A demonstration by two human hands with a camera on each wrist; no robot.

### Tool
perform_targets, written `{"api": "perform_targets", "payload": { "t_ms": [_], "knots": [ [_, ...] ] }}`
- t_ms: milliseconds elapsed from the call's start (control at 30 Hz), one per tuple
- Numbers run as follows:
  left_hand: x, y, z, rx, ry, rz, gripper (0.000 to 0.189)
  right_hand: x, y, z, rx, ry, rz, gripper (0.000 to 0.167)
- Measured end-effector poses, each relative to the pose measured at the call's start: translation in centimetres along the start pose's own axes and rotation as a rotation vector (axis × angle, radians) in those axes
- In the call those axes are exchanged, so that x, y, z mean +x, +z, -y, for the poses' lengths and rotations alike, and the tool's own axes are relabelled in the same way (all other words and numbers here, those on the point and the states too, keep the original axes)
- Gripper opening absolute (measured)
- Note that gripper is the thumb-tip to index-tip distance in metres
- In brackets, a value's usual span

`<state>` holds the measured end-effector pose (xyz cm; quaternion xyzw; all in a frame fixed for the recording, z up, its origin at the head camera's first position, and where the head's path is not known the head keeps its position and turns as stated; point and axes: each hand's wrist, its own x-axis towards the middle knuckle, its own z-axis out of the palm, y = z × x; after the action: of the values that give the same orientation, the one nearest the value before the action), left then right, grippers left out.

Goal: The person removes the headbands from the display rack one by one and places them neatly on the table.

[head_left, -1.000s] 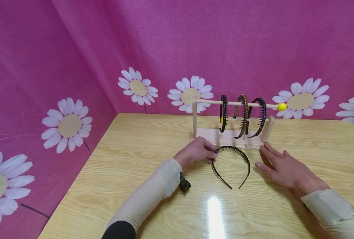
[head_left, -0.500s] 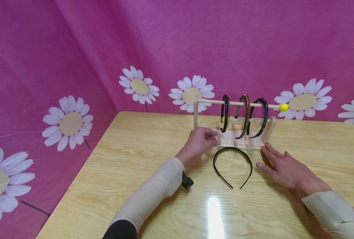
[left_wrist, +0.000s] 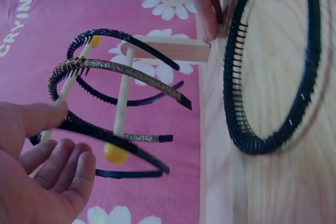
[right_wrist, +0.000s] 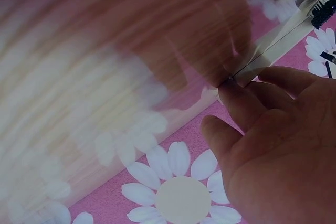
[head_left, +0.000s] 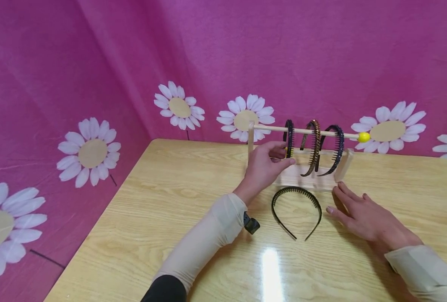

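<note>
My left hand (head_left: 263,165) reaches to the leftmost black headband (head_left: 290,134) on the wooden rack. Its thumb and fingers lie either side of the band, the thumb close against it in the left wrist view; a firm grip is not visible. A gold-brown headband (head_left: 316,142) and a dark glittery headband (head_left: 339,147) hang farther right on the same bar. Another black toothed headband (head_left: 293,189) lies flat on the table in front of the rack base (head_left: 310,181). My right hand (head_left: 370,218) rests with extended fingers, fingertips at the base's right front corner.
The rack's upper bar ends in a yellow knob (head_left: 364,137) on the right. A lower bar with a yellow knob (left_wrist: 116,153) runs behind the hanging bands. A pink cloth (head_left: 216,50) with white daisies stands behind and left of the wooden table (head_left: 133,235).
My left hand has left the headband on the table and moved up and right to the leftmost hanging headband. My right hand stays at the rack's corner.
</note>
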<state>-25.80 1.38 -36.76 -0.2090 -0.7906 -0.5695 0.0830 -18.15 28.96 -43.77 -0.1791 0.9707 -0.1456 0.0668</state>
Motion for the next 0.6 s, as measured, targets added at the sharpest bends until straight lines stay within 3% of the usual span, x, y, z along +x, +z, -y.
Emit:
{"api": "perform_targets", "payload": {
  "t_ms": [167, 600],
  "knots": [
    [0.4, 0.2, -0.5, 0.025, 0.048, -0.024, 0.027, 0.0, -0.1, -0.1, 0.002, -0.001, 0.0, 0.076],
    [0.4, -1.0, -1.5, -0.031, 0.083, -0.059, 0.021, 0.1, 0.1, -0.1, 0.01, 0.004, 0.014, 0.077]
  ]
}}
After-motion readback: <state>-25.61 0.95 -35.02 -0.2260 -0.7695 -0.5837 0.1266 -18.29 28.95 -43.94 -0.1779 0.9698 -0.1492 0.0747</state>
